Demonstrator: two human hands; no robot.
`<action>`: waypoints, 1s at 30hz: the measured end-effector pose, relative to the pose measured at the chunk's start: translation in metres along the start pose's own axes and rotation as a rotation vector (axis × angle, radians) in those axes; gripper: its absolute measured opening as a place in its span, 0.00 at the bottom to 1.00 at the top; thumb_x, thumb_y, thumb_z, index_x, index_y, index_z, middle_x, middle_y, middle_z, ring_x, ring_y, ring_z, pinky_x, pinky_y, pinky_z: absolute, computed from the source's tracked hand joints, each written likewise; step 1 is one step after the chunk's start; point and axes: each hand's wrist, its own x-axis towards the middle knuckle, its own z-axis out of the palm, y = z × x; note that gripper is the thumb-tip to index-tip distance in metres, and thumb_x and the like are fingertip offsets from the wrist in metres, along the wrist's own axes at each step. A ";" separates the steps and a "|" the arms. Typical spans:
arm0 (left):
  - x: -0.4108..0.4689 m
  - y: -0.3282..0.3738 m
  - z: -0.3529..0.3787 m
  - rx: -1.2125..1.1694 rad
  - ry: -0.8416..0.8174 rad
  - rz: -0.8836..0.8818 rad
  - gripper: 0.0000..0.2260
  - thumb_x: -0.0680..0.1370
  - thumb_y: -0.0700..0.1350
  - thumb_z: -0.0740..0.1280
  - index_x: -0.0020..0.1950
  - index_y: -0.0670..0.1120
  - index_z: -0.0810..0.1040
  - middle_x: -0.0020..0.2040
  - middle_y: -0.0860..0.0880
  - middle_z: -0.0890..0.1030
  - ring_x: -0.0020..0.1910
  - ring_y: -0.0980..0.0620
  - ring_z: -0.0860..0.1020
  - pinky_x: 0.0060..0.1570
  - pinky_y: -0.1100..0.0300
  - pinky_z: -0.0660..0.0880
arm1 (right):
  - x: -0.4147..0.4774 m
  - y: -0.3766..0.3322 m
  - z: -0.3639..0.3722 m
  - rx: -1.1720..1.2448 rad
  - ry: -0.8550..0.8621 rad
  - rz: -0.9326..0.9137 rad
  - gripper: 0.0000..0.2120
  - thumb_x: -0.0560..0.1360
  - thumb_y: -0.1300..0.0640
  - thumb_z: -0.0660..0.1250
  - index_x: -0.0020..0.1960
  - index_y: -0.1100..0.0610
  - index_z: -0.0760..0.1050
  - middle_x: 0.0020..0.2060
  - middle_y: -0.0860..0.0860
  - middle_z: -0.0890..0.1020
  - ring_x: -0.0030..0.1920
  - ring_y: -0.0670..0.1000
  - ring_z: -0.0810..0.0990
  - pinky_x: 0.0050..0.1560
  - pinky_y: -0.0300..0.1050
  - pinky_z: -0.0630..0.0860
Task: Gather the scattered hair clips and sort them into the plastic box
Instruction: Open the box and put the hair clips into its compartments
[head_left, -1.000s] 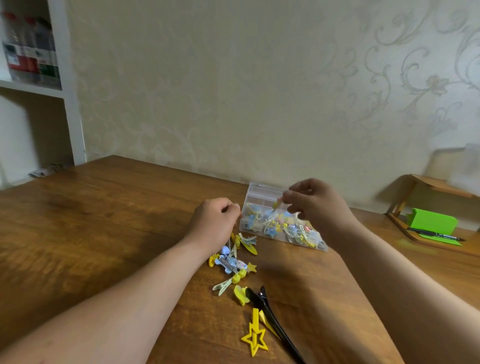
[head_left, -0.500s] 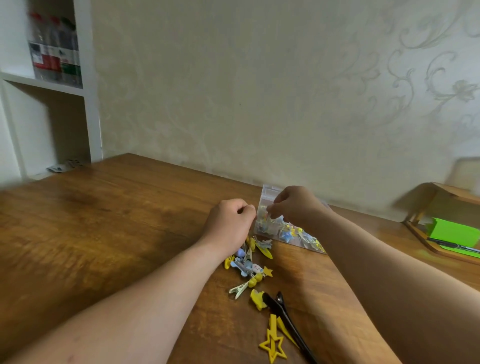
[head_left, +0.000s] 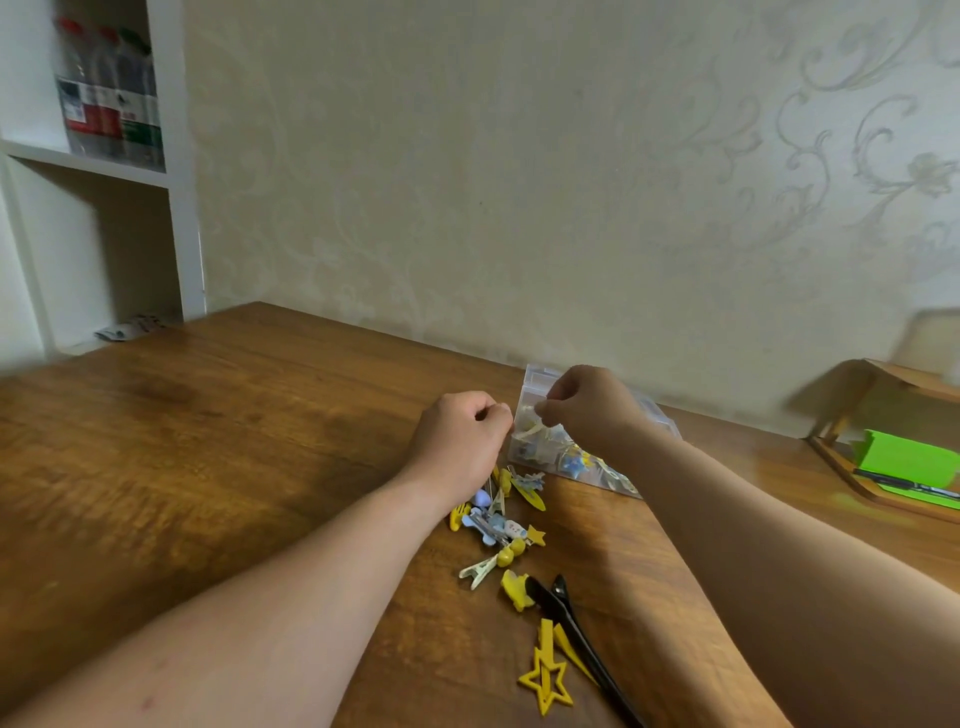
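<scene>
A clear plastic box (head_left: 525, 451) holding several small clips stands on the wooden table near the wall. My right hand (head_left: 589, 410) hovers over its left end, fingertips pinched together on what looks like a small hair clip. My left hand (head_left: 460, 439) is a curled fist just left of the box, above a pile of yellow and blue hair clips (head_left: 498, 522); nothing shows inside it. Closer to me lie a yellow clip (head_left: 515, 590), a long black clip (head_left: 576, 626) and a yellow star clip (head_left: 545, 680).
A wooden tray (head_left: 852, 480) with a green box (head_left: 906, 457) and a pen sits at the right. A white shelf unit (head_left: 176, 171) with bottles stands at the far left. Bare table (head_left: 208, 441) spreads to the left of the pile.
My right hand has moved left along the box to its left end, close to my left hand. The left fist has barely moved. The pile looks unchanged.
</scene>
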 end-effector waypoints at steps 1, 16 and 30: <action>0.000 0.000 0.000 0.003 0.000 0.000 0.16 0.85 0.50 0.64 0.48 0.43 0.86 0.42 0.43 0.86 0.46 0.43 0.84 0.48 0.44 0.81 | -0.001 0.002 -0.001 0.019 0.023 -0.011 0.06 0.78 0.55 0.75 0.48 0.57 0.80 0.42 0.54 0.87 0.37 0.51 0.79 0.36 0.47 0.76; -0.003 0.002 -0.001 -0.008 -0.007 -0.011 0.15 0.86 0.49 0.64 0.44 0.48 0.86 0.39 0.48 0.85 0.43 0.47 0.82 0.42 0.54 0.76 | -0.084 0.028 -0.024 0.298 0.280 -0.098 0.07 0.79 0.53 0.75 0.46 0.53 0.79 0.39 0.50 0.85 0.35 0.46 0.79 0.36 0.40 0.72; -0.002 0.003 0.001 -0.021 0.011 -0.006 0.15 0.86 0.48 0.64 0.44 0.48 0.85 0.39 0.48 0.84 0.38 0.48 0.78 0.42 0.52 0.76 | -0.107 0.037 0.011 -0.121 -0.001 -0.240 0.11 0.82 0.48 0.65 0.62 0.41 0.81 0.43 0.42 0.85 0.42 0.45 0.82 0.46 0.45 0.80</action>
